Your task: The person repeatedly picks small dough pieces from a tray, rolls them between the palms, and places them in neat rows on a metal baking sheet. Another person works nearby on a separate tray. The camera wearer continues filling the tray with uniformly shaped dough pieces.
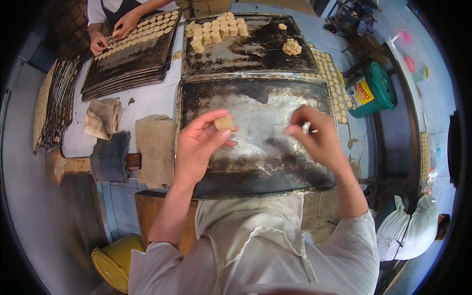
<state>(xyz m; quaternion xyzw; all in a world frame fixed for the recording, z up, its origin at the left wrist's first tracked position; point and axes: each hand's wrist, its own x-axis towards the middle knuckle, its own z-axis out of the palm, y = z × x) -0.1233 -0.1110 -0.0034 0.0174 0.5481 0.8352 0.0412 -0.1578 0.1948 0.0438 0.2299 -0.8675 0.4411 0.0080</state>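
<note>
Between the thumb and fingers of my left hand (204, 143) is a short stack of round dough pieces (224, 123), held above a dark, worn metal baking tray (239, 177). My right hand (313, 134) hovers over the tray's right part with its fingers curled; whether it holds something small is unclear. Behind lies a second baking tray (250, 61), bearing several stacks of round dough pieces (215, 31) at its left, a lump of dough scraps (291, 47) and a small dough bit (282, 26) at its right.
At the back left a co-worker's hands (126, 25) touch dough rounds on piled trays (129, 66). Folded cloths (103, 118) and a wooden handle (75, 165) lie left. More dough rounds (328, 73) and a green bucket (376, 90) stand right. A yellow bucket (118, 261) is low left.
</note>
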